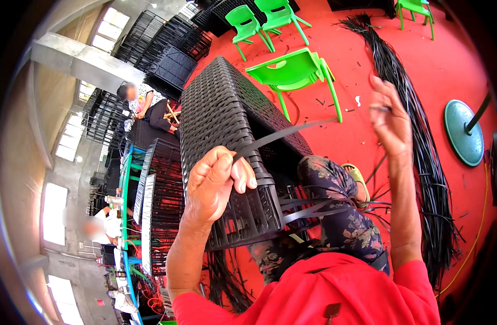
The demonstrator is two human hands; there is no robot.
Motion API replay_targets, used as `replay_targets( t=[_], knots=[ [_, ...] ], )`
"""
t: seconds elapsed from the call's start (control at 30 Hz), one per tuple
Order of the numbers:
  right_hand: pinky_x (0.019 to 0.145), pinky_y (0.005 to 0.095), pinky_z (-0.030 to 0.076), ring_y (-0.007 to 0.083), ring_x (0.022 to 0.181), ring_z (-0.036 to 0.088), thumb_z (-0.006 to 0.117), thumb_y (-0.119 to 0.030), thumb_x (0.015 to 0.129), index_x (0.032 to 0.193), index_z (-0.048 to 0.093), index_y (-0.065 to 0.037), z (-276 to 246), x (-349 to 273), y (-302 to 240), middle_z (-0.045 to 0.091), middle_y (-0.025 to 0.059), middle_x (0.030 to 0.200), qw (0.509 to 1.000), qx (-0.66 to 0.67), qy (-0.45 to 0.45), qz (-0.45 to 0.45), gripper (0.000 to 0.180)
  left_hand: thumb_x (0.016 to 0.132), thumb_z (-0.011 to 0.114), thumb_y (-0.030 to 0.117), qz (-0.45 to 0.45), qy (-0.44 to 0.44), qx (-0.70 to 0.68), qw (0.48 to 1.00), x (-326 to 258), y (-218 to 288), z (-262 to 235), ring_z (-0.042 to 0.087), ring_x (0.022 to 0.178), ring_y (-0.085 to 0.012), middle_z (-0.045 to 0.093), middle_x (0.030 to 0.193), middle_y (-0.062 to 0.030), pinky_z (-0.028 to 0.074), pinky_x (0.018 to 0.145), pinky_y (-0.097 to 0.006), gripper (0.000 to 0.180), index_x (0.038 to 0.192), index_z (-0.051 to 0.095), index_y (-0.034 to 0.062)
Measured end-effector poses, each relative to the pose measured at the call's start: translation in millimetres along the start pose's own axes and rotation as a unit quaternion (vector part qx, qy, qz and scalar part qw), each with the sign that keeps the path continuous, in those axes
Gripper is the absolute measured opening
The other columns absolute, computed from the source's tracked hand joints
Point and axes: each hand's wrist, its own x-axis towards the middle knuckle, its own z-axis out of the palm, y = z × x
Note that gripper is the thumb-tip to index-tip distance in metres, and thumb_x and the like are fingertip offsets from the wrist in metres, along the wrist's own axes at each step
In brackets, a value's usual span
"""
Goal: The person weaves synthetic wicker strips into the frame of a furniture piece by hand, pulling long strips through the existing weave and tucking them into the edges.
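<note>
A black woven wicker frame (221,108) leans across my lap. My left hand (218,181) is closed on its near edge, pinching a flat black plastic strip (292,131) where it wraps the frame. The strip runs taut to the right and up toward my right hand (392,122). That hand is raised, fingers partly curled, gripping the strip's far end near its fingertips. More loose black strips (319,208) trail from the frame's lower corner over my patterned trouser leg.
A long bundle of black strips (422,151) lies on the red floor at right. Several green plastic chairs (294,73) stand behind the frame. Stacked black wicker frames (162,43) fill the back left, where a seated person (145,105) works. A teal round base (464,131) stands far right.
</note>
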Motion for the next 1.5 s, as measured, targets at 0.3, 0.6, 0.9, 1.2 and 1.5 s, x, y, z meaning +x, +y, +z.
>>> replay_targets(
  t=[0.3,0.6,0.9,1.2,1.5],
  knots=[
    [0.051,0.0228,0.032,0.0085,0.057,0.039,0.047,-0.021,0.091,0.094,0.053,-0.005,-273.3,-286.7,-325.9,0.051,0.0004,0.075,0.818,-0.051,0.466,-0.334,0.017,0.096,0.041,0.024,-0.017,0.015,-0.079,0.997,5.9,0.3,-2.6,0.055,0.074,-0.024,0.054,0.067,-0.0111,0.044,0.073,-0.036,0.027,0.078,0.046,0.0043],
    [0.032,0.0196,0.019,0.0039,0.038,0.026,0.047,-0.03,0.09,0.096,0.054,-0.014,-247.4,-340.5,-318.8,0.049,-0.0052,0.066,0.624,-0.421,0.579,-0.314,0.019,0.095,0.044,0.024,-0.01,0.022,-0.087,0.996,3.8,-6.7,-0.8,0.057,0.077,-0.0196,0.055,0.073,-0.0073,0.044,0.076,-0.032,0.022,0.089,0.051,0.0035],
    [0.064,0.023,0.044,0.0096,0.072,0.052,0.044,0.003,0.086,0.128,0.045,0.0,57.3,-48.4,-17.6,0.055,0.0013,0.085,0.49,-0.849,-0.036,-0.194,0.042,0.087,0.058,0.027,0.002,0.129,0.113,0.985,0.4,19.7,7.3,0.05,0.059,-0.007,0.054,0.073,-0.0021,0.036,0.051,-0.018,0.046,0.12,0.046,-0.0024],
    [0.049,0.0305,0.043,0.0152,0.057,0.051,0.056,-0.015,0.065,0.123,0.053,-0.017,119.2,-28.3,83.6,0.042,-0.0001,0.063,0.24,-0.841,-0.418,-0.248,0.058,0.089,0.054,0.019,-0.037,0.148,-0.117,0.981,-18.3,36.0,5.9,0.036,0.04,-0.0071,0.043,0.053,0.0026,0.028,0.037,-0.021,0.014,0.089,0.053,0.0055],
    [0.054,0.0299,0.043,0.0165,0.062,0.053,0.059,-0.004,0.066,0.117,0.058,-0.016,53.2,-27.9,5.9,0.056,0.0002,0.075,0.161,-0.883,-0.35,-0.267,0.052,0.094,0.045,0.028,0.029,0.285,-0.053,0.957,-62.2,33.3,-34.8,0.042,0.044,-0.0127,0.048,0.058,-0.0046,0.033,0.042,-0.024,0.027,0.1,0.049,0.0012]
  ],
)
